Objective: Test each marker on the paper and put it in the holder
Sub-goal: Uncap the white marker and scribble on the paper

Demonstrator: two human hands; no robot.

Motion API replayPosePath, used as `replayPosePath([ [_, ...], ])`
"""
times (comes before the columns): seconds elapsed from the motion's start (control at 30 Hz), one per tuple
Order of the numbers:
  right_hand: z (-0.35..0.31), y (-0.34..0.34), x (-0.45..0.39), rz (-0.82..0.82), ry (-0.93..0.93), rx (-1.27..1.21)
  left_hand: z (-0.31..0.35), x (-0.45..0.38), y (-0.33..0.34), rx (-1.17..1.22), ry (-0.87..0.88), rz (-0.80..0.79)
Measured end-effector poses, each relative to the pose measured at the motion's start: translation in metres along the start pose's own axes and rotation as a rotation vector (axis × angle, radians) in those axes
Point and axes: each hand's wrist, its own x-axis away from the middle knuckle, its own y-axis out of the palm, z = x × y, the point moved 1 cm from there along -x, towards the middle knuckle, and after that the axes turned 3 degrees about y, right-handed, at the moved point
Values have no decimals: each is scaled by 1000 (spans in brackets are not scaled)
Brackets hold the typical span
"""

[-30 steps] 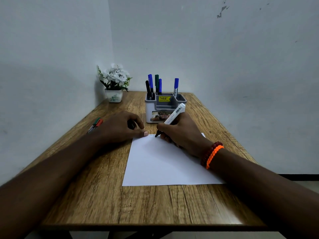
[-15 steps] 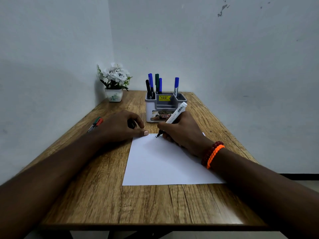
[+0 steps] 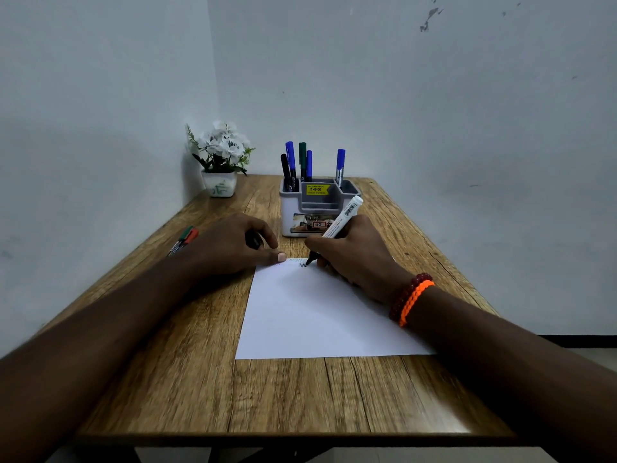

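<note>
My right hand grips a white-barrelled marker with its black tip down on the white paper, beside a short dark zigzag near the sheet's top edge. A fainter zigzag line runs just above it. My left hand rests at the paper's top left corner, thumb pressing the sheet, fingers curled round a dark cap. The grey and white holder stands just behind both hands with several blue, green and black markers upright in it. Two more markers, green-capped and red-capped, lie on the table to the left.
A small white pot of white flowers stands in the back left corner of the wooden table. Walls close off the table at the left and the back. The right edge drops to the floor.
The marker's tip has drawn a short dark zigzag on the paper's top, shifting slightly to the right. My left hand has stayed at the corner.
</note>
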Motion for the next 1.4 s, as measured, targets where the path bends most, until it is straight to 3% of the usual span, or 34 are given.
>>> replayPosePath([
  [1.4, 13, -6, -9, 75, -1, -4, 2, 1, -1, -21, -17, -4],
])
